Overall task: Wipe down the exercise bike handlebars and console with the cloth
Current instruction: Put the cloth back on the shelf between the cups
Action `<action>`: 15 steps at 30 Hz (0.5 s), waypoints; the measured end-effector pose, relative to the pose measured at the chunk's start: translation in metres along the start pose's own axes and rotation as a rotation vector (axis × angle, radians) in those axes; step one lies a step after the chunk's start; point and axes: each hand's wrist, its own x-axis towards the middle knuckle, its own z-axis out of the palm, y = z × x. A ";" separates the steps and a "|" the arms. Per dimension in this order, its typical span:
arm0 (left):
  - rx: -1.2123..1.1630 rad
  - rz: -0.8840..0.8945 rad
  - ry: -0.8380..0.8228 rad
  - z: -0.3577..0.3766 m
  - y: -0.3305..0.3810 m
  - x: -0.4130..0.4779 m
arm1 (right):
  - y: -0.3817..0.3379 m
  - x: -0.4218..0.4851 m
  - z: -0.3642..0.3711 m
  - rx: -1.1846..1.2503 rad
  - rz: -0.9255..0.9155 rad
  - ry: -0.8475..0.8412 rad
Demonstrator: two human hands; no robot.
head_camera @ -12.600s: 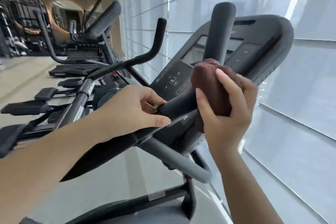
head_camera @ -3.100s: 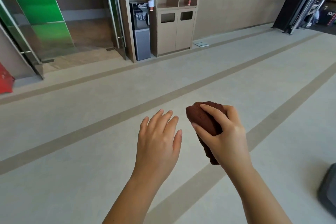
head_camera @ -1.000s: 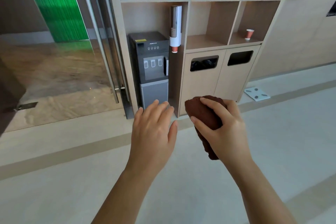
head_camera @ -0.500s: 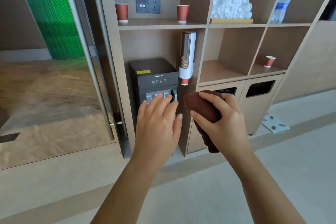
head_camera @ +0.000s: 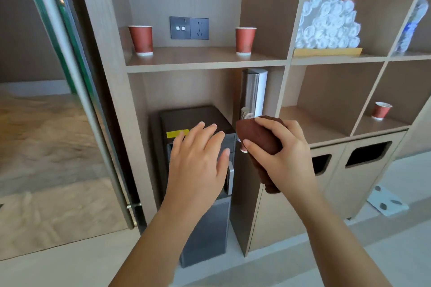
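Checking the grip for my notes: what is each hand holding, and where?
The right hand grips the bunched brown cloth around its upper part; the left hand holds nothing.

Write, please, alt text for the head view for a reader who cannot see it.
A person's right hand grips a bunched brown cloth while the open left hand hovers before a water dispenser in a wooden shelf unit holding red cups and rolled white towels.

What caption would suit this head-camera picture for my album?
Right hand grips a brown cloth; open left hand hovers before a water dispenser in wooden shelving.
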 end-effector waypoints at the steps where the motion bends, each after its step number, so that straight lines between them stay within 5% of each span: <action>1: 0.004 -0.003 0.010 0.013 -0.004 0.015 | 0.011 0.018 0.007 -0.010 -0.016 0.001; 15: 0.074 -0.001 0.038 0.131 -0.036 0.194 | 0.098 0.240 0.049 0.005 -0.118 0.007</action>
